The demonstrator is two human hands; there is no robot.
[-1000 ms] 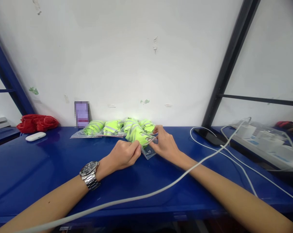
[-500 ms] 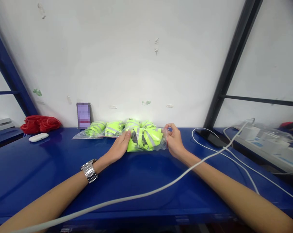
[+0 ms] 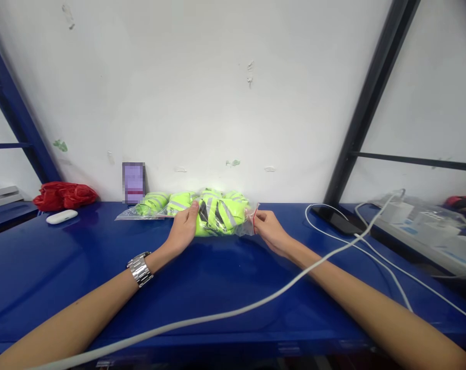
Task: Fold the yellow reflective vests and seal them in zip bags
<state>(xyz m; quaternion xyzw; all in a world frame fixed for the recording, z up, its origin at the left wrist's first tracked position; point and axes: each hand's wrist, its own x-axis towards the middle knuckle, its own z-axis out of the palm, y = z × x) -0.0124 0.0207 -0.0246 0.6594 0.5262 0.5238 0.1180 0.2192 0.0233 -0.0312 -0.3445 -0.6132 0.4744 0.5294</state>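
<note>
Between my hands is a clear zip bag (image 3: 219,216) packed with folded neon-yellow fabric that has grey reflective strips, like a safety vest. My left hand (image 3: 182,228) grips the bag's left end, thumb on top and the other fingers hidden behind it. At the right end, my right hand (image 3: 270,231) pinches the red-edged zip strip between thumb and fingers. Several similar bagged yellow bundles (image 3: 155,203) lie in a row behind, against the wall, partly covered by the held bag.
On the blue table (image 3: 225,288) lie a red plastic bag (image 3: 65,196), a white case (image 3: 62,217) and a black phone (image 3: 339,220). A dark upright item (image 3: 133,182) leans on the wall. A white cable (image 3: 233,312) crosses in front of my forearms; wrapped white boxes (image 3: 429,226) are at right.
The held bag has shifted left and slightly back, nearer the row of bundles. My right hand has moved left and lower along the zip end; my left hand moved left too.
</note>
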